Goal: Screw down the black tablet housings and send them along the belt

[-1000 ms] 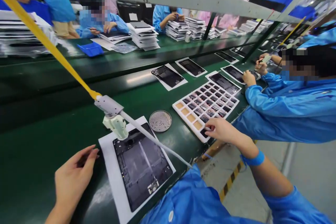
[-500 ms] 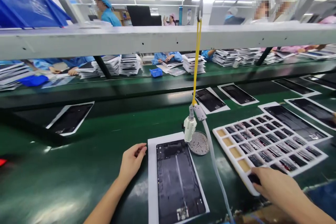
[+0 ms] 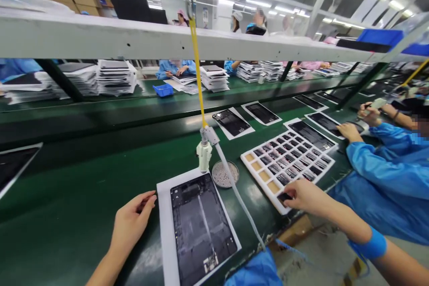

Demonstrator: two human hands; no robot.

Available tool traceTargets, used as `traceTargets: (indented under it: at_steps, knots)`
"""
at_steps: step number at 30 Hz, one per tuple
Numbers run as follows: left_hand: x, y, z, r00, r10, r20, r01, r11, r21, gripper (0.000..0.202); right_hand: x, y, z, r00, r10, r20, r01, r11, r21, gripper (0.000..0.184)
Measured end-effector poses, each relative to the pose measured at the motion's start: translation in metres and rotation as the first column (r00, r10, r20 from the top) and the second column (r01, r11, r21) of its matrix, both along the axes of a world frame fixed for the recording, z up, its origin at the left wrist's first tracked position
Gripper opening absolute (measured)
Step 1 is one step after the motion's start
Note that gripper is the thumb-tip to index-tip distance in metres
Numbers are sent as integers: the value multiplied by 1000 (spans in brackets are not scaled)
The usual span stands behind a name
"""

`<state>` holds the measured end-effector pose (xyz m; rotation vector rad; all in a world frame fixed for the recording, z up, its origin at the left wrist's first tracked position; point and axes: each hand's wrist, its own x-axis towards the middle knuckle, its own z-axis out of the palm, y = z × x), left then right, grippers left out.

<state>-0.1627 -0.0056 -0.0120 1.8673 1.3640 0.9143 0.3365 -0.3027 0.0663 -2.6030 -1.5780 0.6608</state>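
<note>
A dark tablet back shell lies on a white sheet on the green belt in front of me. My left hand rests on the belt at the sheet's left edge, fingers loosely curled, holding nothing. My right hand reaches to the near corner of a white compartment tray of small dark parts, fingertips pinched on a part I cannot make out. A white screwdriver tool hangs on a yellow cord just above the shell's far end.
A round metal dish of tiny screws sits between shell and tray. More shells on sheets lie farther along the belt. A person in a blue sleeve works at my right. Stacks of trays line the far bench.
The view swung left then partly back right. My right hand stayed at the tray's near corner; my left hand stayed beside the sheet.
</note>
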Motion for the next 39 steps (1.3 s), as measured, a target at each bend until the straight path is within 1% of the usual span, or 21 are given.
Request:
traceTargets:
  at_steps: [4,6,7,9,11,13,15,18,19,21,22,23,25,27,28,30,33,36,37,38,39]
  knots:
    - [3,-2,10,998,40,-56,-43,997,-59,55,14,-7,7,988,-79,-136,84,996,34,26]
    - [6,-4,17,995,72,-74,-79,993,-87,57,23,-10,16,933,-168,-317,199,978,68,41]
    - [8,-5,21,993,93,-79,-100,990,-96,58,26,-11,21,870,-218,-443,281,956,81,49]
    - [12,-10,31,988,136,-76,-144,983,-110,57,30,-13,30,699,-269,-662,412,909,66,59]
    - [16,-18,43,983,174,-49,-179,976,-121,57,27,-12,35,506,-243,-828,479,877,35,60]
    - [20,-31,55,985,173,0,-172,978,-118,57,15,-6,37,317,-155,-936,499,866,25,60]
    - [24,-50,66,991,123,56,-119,991,-64,54,-5,3,37,177,-67,-982,485,874,28,61]
    - [36,-85,82,994,-58,92,51,995,83,40,-39,23,43,44,22,-999,406,913,38,60]
    - [42,-97,88,986,-137,92,124,983,137,33,-50,29,49,5,50,-999,368,929,48,57]
    - [57,-120,103,946,-311,93,282,929,240,18,-71,41,63,-49,105,-993,297,951,86,52]
    - [66,-129,111,912,-398,100,355,888,294,18,-80,46,71,-68,127,-990,262,959,105,50]
    - [75,-138,119,872,-478,105,418,839,347,27,-89,50,79,-85,139,-987,228,967,117,48]
    - [92,-153,132,801,-592,90,496,740,455,63,-107,57,92,-120,119,-986,128,986,103,47]
    - [108,-163,139,782,-622,46,496,666,558,91,-125,65,98,-143,71,-987,30,997,68,45]
    - [113,-167,140,792,-610,25,477,644,599,93,-134,69,98,-144,65,-987,3,998,65,43]
    - [120,-173,135,829,-558,17,415,637,649,82,-149,78,94,-118,102,-988,-4,995,103,41]
    - [111,-174,116,895,-443,52,309,700,644,65,-158,84,86,-6,196,-981,2,981,196,44]
    - [76,-155,87,965,-257,42,207,854,478,52,-142,82,82,137,294,-946,63,951,304,45]
    - [59,-143,77,985,-170,11,152,909,388,50,-134,82,81,177,344,-922,129,921,368,40]
    - [40,-130,66,997,-76,-32,82,950,302,50,-125,84,79,214,396,-893,225,870,439,33]
    - [20,-116,55,995,23,-100,2,970,242,49,-118,88,77,257,451,-855,363,774,518,24]
